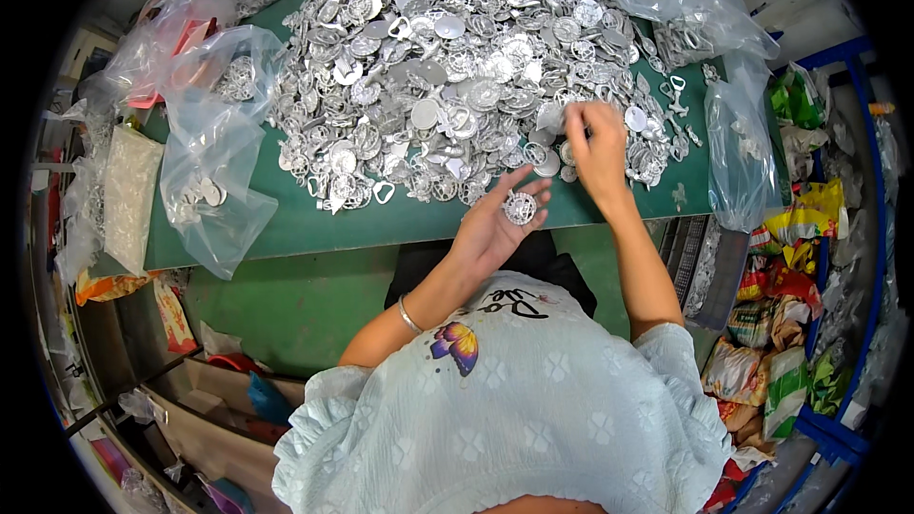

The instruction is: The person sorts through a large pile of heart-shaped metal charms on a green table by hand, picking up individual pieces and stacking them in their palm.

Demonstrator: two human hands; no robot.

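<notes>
While seen from the head camera: one view only, looking down over the person's pale blue top onto a green table.
Bags on the left: several clear plastic bags; one holds a few silver metal pieces, the rest are crumpled and their contents are hard to make out.
Bags on the right: more clear bags at the table's edge, with small silver pieces showing through the film.
Flat packet: a whitish packet lies at the far left; its filling is too fine to tell.
Loose heap: a big pile of silver metal discs and rings covers the table's far half, outside any bag.
Left hand: palm up, fingers loosely spread, cradling a round openwork silver disc on the fingertips, just at the near edge of the pile.
Right hand: back upward, fingers curled down into the pile's near edge; whether they pinch a piece is hidden by the hand itself.
Right side: colourful wrappers in a blue-framed bin, partly cut off by the dark rim.
</notes>
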